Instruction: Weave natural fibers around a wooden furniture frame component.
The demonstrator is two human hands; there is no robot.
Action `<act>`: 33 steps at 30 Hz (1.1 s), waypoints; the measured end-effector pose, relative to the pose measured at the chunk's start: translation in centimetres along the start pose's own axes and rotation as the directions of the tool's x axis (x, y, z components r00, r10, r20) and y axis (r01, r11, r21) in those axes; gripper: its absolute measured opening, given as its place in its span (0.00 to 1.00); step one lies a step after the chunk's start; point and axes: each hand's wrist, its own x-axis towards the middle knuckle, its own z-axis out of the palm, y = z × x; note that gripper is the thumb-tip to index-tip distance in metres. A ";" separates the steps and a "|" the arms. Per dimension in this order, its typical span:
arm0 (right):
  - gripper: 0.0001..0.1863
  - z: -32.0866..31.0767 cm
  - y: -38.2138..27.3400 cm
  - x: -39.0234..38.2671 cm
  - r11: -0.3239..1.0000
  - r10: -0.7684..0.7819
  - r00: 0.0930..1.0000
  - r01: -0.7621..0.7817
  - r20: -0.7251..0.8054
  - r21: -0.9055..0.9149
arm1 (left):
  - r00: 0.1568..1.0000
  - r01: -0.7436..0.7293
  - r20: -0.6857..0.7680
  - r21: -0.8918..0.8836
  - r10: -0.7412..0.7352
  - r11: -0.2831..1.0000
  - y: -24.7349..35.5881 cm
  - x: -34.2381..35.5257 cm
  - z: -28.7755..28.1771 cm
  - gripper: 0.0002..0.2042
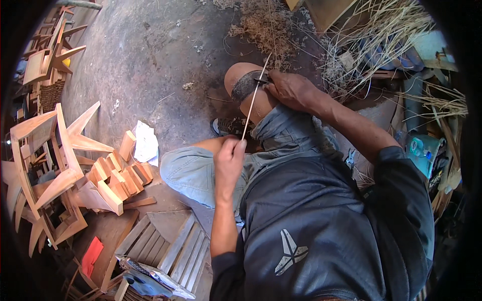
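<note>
A thin pale cane strip (pixel 250 111) runs slantwise across my raised right knee. Its near end is pinched in my left hand (pixel 230 154), the fingers closed in front of my lap. Over the knee, a dark worn pad (pixel 244 87) is wrapped like a band. My right hand (pixel 291 90) rests by this pad, closed on a small dark-bladed knife (pixel 261 81). The blade lies across the strip where it passes over the pad. Most of the knife's handle is hidden inside my fingers.
Curly shavings (pixel 263 30) lie on the floor beyond the knee, with a heap of loose cane strips (pixel 381 30) at far right. Wooden chair frames (pixel 65 145) and stacked wood blocks (pixel 120 175) stand left. A slatted wooden piece (pixel 183 251) sits near my left elbow.
</note>
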 end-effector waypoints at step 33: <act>0.16 -1.9 0.3 0.9 0.984 0.050 0.988 -0.024 -0.144 0.178 | 0.982 0.189 0.071 -0.440 -0.176 0.878 -0.9 -1.8 -0.4 0.13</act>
